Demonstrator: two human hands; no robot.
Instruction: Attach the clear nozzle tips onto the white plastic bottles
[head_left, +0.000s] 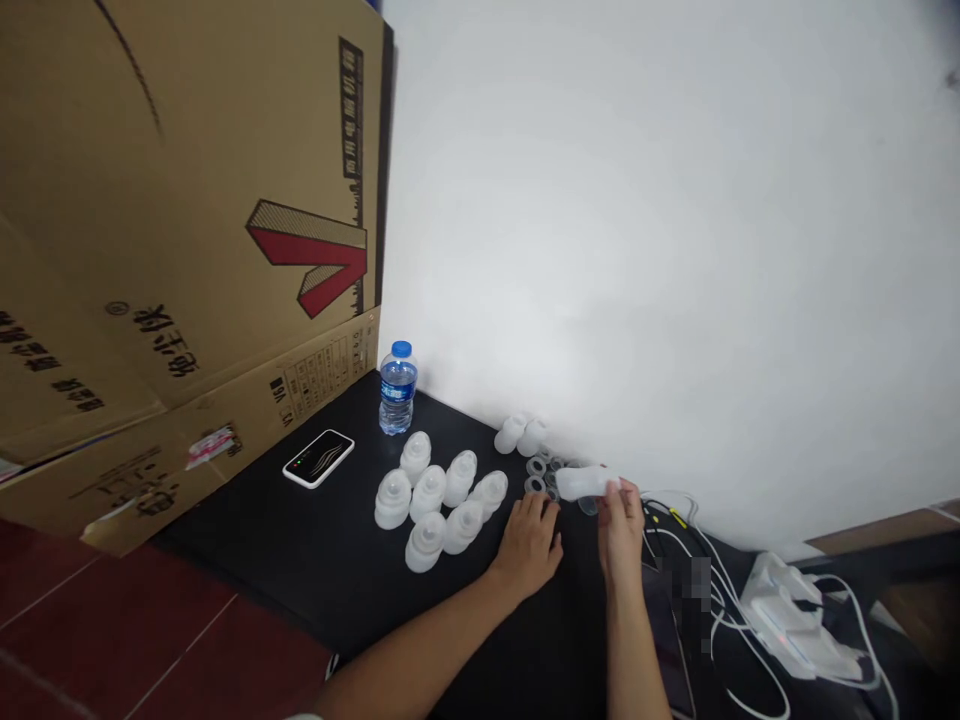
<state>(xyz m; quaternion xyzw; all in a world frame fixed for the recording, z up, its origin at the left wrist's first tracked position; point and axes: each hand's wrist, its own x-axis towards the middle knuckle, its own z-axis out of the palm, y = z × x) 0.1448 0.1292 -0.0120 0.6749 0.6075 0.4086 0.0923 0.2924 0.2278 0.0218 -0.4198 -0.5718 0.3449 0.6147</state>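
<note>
My right hand (621, 520) grips a small translucent white bottle (581, 484), tilted onto its side above the table near the wall. My left hand (529, 543) rests palm down on the black table, thumb apart, fingertips beside a group of small translucent rings (535, 466). Some of the rings are hidden behind the held bottle. Left of my left hand stand several white bottles with domed clear tops, one of them a front bottle (425, 543). Two more pale bottles (511, 434) lean close together by the wall.
A water bottle (397, 390) and a white-framed device (319, 459) stand to the left, beside a large cardboard box (187, 200). On the right are a dark tablet-like panel (664, 630), white cables (720, 570) and a white power strip (795, 620). A white wall (660, 250) bounds the back.
</note>
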